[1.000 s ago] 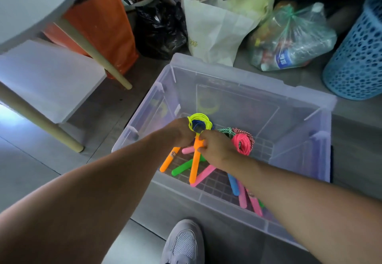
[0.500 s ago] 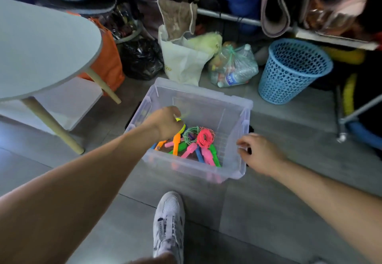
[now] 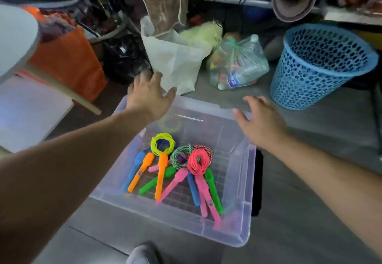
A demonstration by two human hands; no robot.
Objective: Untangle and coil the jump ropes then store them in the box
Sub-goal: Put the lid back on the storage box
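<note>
Clear plastic box (image 3: 239, 183): stands open-topped on the grey floor (image 3: 310, 191).
Jump ropes (image 3: 163, 172): every rope I can see lies inside the box, with the handles fanned toward the near wall.
Coils: the yellow coil (image 3: 162, 145), green-and-white coil (image 3: 180, 154) and pink coil (image 3: 198, 161) are each wound into a tight ring; a red-and-white one shows partly behind the pink.
Task status: I judge untangling, coiling and storing complete for all ropes in view.
Remaining: at most shifting or closing the box; I cannot tell which, if either.
Left hand (image 3: 147, 94): stretched over the far left corner of the box, fingers spread wide, holding nothing.
Right hand (image 3: 260, 123): over the far right corner, fingers spread wide, back of hand up, holding nothing; contact with the rim I cannot confirm.
Arms: both extended forward, clear of the ropes.
</note>
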